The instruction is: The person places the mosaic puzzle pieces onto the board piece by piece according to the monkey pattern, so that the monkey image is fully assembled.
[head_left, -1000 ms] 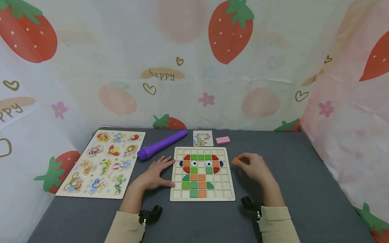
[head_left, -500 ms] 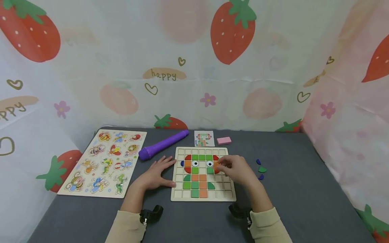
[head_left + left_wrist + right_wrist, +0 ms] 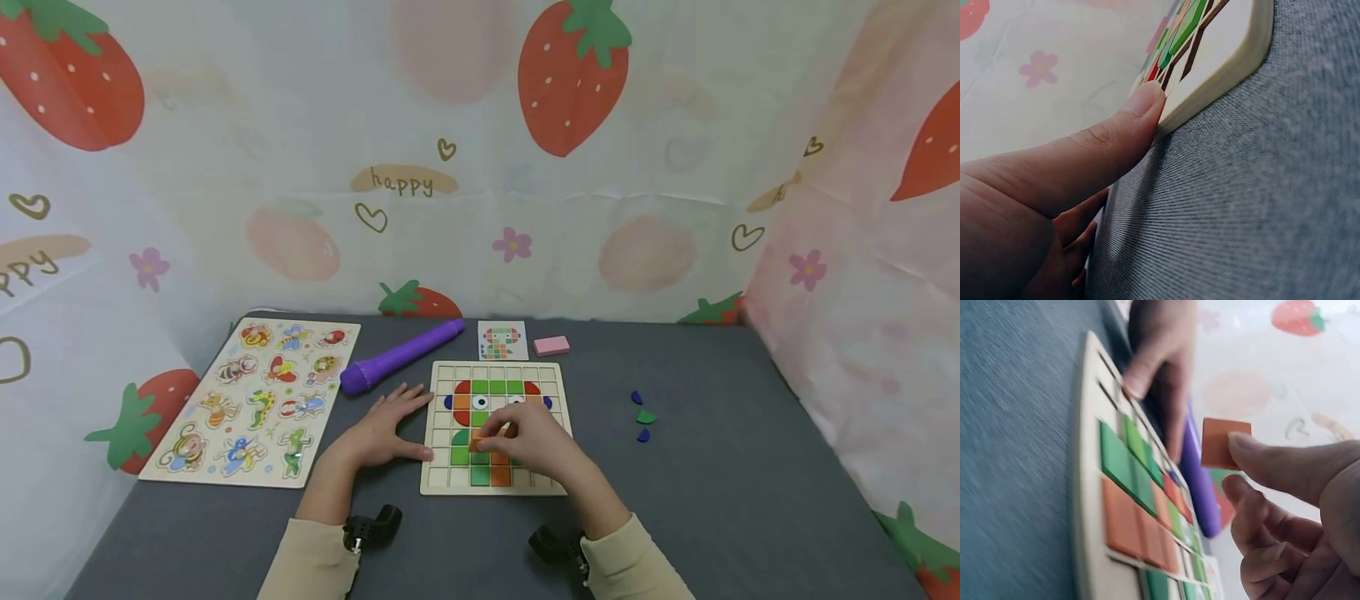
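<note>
My right hand (image 3: 528, 437) pinches an orange square tile (image 3: 1222, 442) between thumb and fingers, held over the middle of the wooden grid board (image 3: 441, 479). Green, orange, red and blue tiles fill part of the grid, with two eye tiles near the top; the hand hides some of them. My left hand (image 3: 386, 429) lies at the board's left edge, fingers spread. In the left wrist view its thumb (image 3: 1113, 140) touches the board's rim.
To the left lies an insect puzzle board (image 3: 225, 425). Behind the grid board are a purple microphone-shaped stick (image 3: 401, 357), a pattern card (image 3: 502, 341) and a pink block (image 3: 551, 346). On the right lie two blue pieces (image 3: 643, 436) and a green piece (image 3: 646, 417).
My right hand has moved left with the orange tile, from beside the board to over its middle, uncovering the small pieces on the right. The left hand stays at the board's edge.
</note>
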Action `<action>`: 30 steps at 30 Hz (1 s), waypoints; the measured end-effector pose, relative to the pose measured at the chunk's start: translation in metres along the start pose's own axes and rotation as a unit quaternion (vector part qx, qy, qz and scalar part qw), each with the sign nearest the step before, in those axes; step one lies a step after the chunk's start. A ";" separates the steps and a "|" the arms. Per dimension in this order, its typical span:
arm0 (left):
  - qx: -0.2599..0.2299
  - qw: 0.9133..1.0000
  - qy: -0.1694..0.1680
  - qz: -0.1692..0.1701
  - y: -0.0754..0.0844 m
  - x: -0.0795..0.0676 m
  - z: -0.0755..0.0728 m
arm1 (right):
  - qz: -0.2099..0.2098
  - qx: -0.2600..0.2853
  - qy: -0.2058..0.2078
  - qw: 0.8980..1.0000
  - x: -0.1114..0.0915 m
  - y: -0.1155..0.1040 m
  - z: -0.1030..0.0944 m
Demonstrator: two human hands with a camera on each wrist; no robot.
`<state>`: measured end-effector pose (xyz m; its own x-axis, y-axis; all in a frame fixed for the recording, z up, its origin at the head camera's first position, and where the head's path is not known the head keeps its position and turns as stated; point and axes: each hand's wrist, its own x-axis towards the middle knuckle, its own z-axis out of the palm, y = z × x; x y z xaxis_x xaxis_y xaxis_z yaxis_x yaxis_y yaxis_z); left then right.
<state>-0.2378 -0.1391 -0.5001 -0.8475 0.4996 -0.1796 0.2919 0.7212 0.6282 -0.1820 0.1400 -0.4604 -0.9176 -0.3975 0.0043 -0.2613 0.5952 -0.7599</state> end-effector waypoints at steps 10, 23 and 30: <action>0.002 1.000 0.002 -0.006 0.001 -0.001 0.001 | 0.004 -0.005 -0.025 1.000 0.005 -0.003 0.028; 0.005 1.000 0.006 0.002 0.002 -0.002 0.000 | -0.009 -0.102 -0.041 0.994 0.006 -0.007 0.042; 0.005 1.000 0.007 -0.002 0.001 -0.002 0.000 | -0.004 -0.126 -0.036 0.991 0.008 -0.006 0.044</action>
<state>-0.2360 -0.1390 -0.4993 -0.8549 0.4897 -0.1712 0.2925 0.7275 0.6206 -0.1742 0.1029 -0.4841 -0.8939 -0.4461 -0.0432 -0.3435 0.7437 -0.5735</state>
